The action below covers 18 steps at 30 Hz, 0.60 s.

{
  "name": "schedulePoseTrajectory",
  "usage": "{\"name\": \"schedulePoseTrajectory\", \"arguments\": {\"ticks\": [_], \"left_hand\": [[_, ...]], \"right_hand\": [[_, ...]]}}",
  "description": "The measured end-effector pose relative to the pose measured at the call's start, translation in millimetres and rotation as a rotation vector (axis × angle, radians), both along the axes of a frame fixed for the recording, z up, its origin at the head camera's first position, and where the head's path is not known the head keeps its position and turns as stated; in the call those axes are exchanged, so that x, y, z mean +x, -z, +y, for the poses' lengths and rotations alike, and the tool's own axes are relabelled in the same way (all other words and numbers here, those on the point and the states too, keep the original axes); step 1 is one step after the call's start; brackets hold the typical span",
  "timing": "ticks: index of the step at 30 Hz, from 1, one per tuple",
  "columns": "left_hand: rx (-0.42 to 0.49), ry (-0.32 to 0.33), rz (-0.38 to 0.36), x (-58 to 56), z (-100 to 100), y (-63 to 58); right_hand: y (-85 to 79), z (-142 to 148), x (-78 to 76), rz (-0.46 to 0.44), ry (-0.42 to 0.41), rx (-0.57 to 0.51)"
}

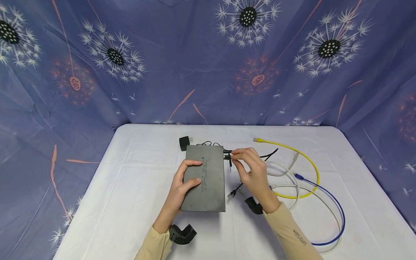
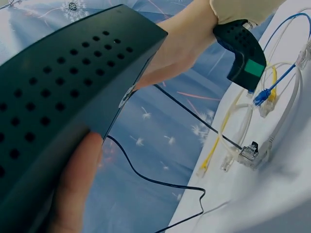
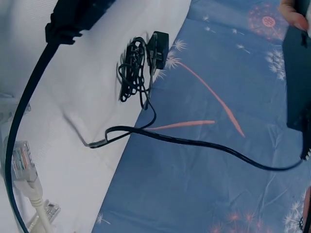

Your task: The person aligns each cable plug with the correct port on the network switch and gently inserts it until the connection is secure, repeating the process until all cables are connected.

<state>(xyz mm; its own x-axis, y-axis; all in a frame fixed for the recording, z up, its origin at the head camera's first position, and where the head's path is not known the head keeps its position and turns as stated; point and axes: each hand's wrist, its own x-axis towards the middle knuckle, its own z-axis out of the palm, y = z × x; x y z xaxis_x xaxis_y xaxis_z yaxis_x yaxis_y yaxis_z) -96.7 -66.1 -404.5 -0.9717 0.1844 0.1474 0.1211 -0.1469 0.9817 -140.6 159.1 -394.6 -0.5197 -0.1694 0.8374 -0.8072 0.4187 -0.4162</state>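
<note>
My left hand point(image 1: 177, 189) grips the left side of a black TP-LINK network switch point(image 1: 212, 180), thumb and fingers on its top face. The left wrist view shows the vented side of the switch point(image 2: 63, 77) close up. At its far right edge my right hand point(image 1: 251, 171) pinches a black cable plug point(image 1: 229, 157) between thumb and fingers. Whether the plug is fully seated cannot be made out. Beside it a thin black power cord point(image 3: 209, 144) runs to the switch. A loose black network plug point(image 1: 232, 194) hangs below the right hand.
Behind the switch lies a black power adapter point(image 1: 184, 143) with its bundled cord point(image 3: 131, 73). Yellow point(image 1: 316, 169), blue point(image 1: 341, 213) and white network cables point(image 1: 297, 187) lie coiled on the white table point(image 1: 130, 187), to the right. A patterned cloth point(image 1: 182, 65) hangs behind.
</note>
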Motion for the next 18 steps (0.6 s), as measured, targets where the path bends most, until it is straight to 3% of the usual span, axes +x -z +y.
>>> {"name": "schedulePoseTrajectory", "arguments": {"ticks": [13, 18], "left_hand": [[0.019, -0.015, -0.020, -0.8, -0.9, 0.9], [0.021, -0.014, -0.024, -0.3, -0.7, 2.3]], "right_hand": [[-2.2, 21.2, 5.2, -0.034, 0.009, -0.073], [-7.9, 26.6, 13.6, -0.044, 0.033, -0.080]]}}
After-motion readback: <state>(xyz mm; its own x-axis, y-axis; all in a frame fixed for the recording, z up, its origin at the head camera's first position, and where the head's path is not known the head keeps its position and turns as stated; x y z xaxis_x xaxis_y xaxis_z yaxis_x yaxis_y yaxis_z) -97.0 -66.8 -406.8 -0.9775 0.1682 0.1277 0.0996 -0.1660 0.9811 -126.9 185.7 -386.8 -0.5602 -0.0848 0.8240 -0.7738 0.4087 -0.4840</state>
